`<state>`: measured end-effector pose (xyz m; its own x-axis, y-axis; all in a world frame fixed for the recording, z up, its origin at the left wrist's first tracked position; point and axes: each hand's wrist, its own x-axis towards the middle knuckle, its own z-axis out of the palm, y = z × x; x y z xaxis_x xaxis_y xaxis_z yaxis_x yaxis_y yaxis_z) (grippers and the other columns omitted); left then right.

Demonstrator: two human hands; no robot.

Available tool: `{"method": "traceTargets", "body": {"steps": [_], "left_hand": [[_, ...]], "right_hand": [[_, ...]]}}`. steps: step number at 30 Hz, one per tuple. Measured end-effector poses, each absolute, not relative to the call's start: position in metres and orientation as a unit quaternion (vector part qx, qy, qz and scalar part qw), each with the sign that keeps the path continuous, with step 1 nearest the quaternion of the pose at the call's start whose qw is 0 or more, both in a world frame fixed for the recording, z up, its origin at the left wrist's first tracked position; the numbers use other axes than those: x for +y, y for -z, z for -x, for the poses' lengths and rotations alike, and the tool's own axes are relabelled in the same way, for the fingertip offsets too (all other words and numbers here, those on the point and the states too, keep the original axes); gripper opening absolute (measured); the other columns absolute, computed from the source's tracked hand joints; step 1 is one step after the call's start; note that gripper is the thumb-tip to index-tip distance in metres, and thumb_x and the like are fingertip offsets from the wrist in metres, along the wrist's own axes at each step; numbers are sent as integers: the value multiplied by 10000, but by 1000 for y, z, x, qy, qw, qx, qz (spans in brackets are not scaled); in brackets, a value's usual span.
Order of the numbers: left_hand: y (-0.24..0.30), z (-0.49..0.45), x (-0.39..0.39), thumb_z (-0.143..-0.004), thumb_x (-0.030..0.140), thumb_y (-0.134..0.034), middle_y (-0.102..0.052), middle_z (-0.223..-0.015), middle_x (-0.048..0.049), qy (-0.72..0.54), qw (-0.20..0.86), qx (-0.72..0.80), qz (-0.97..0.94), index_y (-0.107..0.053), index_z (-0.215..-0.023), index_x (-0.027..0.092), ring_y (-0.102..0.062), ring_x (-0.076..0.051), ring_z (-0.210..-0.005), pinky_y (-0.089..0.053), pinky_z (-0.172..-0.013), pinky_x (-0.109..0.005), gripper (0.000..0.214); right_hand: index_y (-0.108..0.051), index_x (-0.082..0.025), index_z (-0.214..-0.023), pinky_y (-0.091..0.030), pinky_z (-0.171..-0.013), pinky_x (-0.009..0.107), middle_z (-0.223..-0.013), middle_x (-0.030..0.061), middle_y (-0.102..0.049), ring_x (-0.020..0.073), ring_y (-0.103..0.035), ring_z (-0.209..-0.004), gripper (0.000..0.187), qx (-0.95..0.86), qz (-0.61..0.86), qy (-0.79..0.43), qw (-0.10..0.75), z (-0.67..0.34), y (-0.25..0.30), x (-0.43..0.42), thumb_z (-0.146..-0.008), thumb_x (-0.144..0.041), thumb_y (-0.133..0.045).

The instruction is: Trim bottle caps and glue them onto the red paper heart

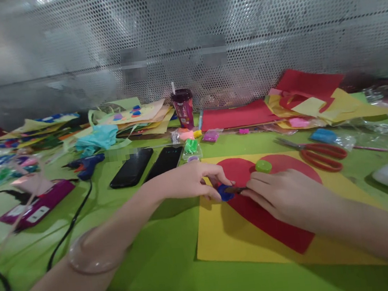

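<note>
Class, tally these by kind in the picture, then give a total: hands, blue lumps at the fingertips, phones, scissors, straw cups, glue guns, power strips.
Hands: 2
Blue lump at the fingertips: 1
Phones: 2
Scissors: 1
Straw cup: 1
Glue gun: 1
Power strip: 1
Total: 9

Left hand (193,179) near right hand (279,195)

Right of centre in the frame I see my yellow sheet (226,244), red heart (261,220) and deep-blue lump (225,193); the counter (154,257) is lime green, the top's silver-grey wall (173,21) hole-dotted.
</note>
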<state>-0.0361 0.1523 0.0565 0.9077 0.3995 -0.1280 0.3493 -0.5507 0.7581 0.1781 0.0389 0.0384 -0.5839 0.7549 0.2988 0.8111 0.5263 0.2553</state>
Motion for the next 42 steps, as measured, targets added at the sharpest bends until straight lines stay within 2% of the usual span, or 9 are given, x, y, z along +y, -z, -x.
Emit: {"method": "traceTargets", "body": {"steps": [4,9,15,20,23,30,35,42], "left_hand": [[-60,37,151,-830,200,-625,-718,-1009,-23,-24,397,193,-897,-666,-984,198,-662,-138,-857,-478,-769,-248,160],[-58,38,155,-809,120,-630,-704,-1045,-27,-28,403,161,-901,-666,-961,186,-653,-128,-892,-481,-792,-229,169],[-60,40,157,-782,27,-566,-704,-1106,-15,6,444,178,-878,-650,-1163,240,-668,-119,-901,-504,-762,-197,444],[-61,40,157,-739,-44,-495,-746,-983,5,13,440,203,-875,-702,-1086,236,-701,-109,-816,-517,-735,-183,492],[-61,41,158,-750,-23,-509,-753,-886,10,4,426,206,-881,-713,-1045,229,-703,-108,-774,-510,-706,-175,439],[-62,40,157,-751,-5,-538,-747,-851,13,-2,417,201,-886,-708,-988,204,-704,-106,-765,-489,-657,-155,359],[-62,40,155,-715,-69,-493,-723,-747,30,7,416,212,-884,-690,-973,194,-697,-95,-699,-490,-651,-158,417],[-58,43,163,-741,-5,-550,-724,-829,25,-17,381,184,-906,-684,-940,195,-671,-87,-713,-463,-652,-159,312]], "right_hand": [[-655,-155,-872,-249,-474,304,-769,46,-642,158,-484,-505,310,-878,425,206,80,-179,-36,38,-990,-196,-371],[-664,-154,-907,-282,-484,300,-789,53,-649,155,-501,-516,416,-884,406,211,98,-177,-36,38,-1025,-224,-272],[-647,-143,-833,-292,-488,310,-705,35,-590,150,-471,-502,481,-889,393,207,111,-173,-39,41,-1041,-273,-234],[-634,-143,-804,-293,-485,304,-698,33,-581,149,-463,-496,491,-888,407,184,109,-172,-40,39,-1040,-269,-223],[-641,-145,-824,-297,-493,291,-712,40,-601,145,-498,-524,519,-887,416,166,115,-173,-40,39,-1044,-288,-194],[-648,-142,-843,-289,-517,285,-718,49,-615,143,-531,-563,523,-881,434,152,110,-172,-41,39,-1047,-298,-192],[-636,-143,-799,-246,-481,311,-688,42,-592,139,-471,-492,471,-882,427,186,78,-167,-39,37,-1031,-235,-236],[-659,-151,-815,-343,-507,305,-710,44,-625,150,-558,-575,490,-876,430,174,130,-172,-40,33,-1040,-266,-239]]}}
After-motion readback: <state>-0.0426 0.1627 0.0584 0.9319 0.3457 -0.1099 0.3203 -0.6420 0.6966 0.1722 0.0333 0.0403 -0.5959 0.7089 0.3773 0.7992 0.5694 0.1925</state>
